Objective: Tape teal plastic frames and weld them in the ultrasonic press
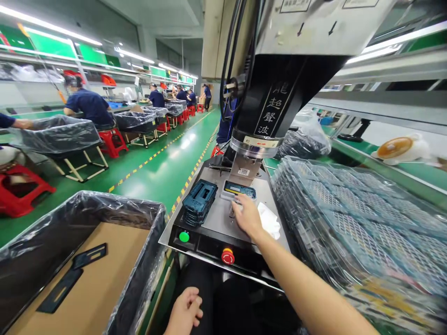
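- right hand is out over the steel machine plate, fingers stretched forward and fairly flat, tips touching the near edge of the blue part that sits in the fixture under the press head.
- no closed grip there; the fingertips press or rest on the part, and whether anything is pinched under them cannot be told.
- just right of that hand, a crumpled white cloth lies on the plate.
- to the left of the fixture, a stack of dark blue frames stands on the same plate, apart from the hand.
- left hand is low at the bottom edge, curled loosely into a half fist, holding nothing that shows, near the lined box.
- that box, lined with black plastic, has two flat black pieces lying on its cardboard floor.
- front panel of the machine: a green button on the left, a red stop button nearer the middle.
- on the right, a tall pile of clear plastic trays sits close beside the plate.
- across the green floor, other people in dark blue shirts sit at benches on red stools.
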### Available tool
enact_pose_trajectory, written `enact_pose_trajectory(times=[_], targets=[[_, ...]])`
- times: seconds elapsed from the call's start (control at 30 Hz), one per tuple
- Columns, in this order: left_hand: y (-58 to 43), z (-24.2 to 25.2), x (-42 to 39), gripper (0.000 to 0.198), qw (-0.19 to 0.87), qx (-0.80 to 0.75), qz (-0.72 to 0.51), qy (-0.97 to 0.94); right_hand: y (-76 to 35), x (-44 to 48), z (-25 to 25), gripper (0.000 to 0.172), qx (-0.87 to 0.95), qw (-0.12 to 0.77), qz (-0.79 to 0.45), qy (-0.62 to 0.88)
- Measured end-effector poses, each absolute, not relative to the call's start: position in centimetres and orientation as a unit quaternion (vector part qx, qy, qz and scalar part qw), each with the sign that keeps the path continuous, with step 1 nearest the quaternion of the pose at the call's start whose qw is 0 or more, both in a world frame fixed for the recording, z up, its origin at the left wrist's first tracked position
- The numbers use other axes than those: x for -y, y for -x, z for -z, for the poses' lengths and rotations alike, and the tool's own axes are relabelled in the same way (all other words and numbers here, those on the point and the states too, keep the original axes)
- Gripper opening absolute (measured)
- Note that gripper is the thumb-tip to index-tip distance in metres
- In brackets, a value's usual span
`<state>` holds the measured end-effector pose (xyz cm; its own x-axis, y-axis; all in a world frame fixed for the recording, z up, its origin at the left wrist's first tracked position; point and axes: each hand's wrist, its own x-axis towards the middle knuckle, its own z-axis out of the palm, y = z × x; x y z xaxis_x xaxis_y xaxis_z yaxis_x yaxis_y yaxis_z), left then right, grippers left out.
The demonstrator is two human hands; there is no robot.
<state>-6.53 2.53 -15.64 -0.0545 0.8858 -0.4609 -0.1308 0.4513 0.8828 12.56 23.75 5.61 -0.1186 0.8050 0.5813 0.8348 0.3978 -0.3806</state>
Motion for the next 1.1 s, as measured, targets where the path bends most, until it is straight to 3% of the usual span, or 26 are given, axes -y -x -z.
enact_pose_trajectory(times=[0.07,0.17,0.23,0.33,0.63,0.83,0.93,1.1], targets=[[7.2,13.5,-3.1,0.046,0.51,-0.623,-0.447,-0.389,-11.9,-19.2,-4.5,0.027,0.741,0.442,0.012,0.505],[8.4,9.6,-4.7,0.037,0.302,-0.639,-0.485,-0.515,-12.7,-12.1,-2.8,0.02,0.749,0.465,-0.004,0.471],[8.7,7.5,-6.0,0.042,0.185,-0.637,-0.474,-0.579,-14.4,-8.7,-1.7,0.019,0.754,0.459,-0.024,0.47],[8.2,6.1,-7.4,0.055,0.103,-0.642,-0.416,-0.636,-17.8,-6.4,-0.1,0.016,0.734,0.443,-0.03,0.513],[7.0,6.4,-8.0,0.062,0.024,-0.668,-0.319,-0.672,-21.5,-6.8,-0.5,0.019,0.678,0.387,-0.131,0.611],[7.0,8.9,-6.1,0.047,0.006,-0.616,-0.368,-0.697,-21.8,-6.5,-0.1,0.024,0.619,0.447,-0.168,0.624],[6.1,12.5,-4.1,0.044,0.051,-0.615,-0.251,-0.746,-21.1,-6.5,0.6,0.024,0.626,0.455,-0.193,0.602],[4.3,15.9,-2.4,0.061,0.117,-0.676,-0.029,-0.727,-20.6,-6.1,0.9,0.025,0.639,0.441,-0.196,0.599]])
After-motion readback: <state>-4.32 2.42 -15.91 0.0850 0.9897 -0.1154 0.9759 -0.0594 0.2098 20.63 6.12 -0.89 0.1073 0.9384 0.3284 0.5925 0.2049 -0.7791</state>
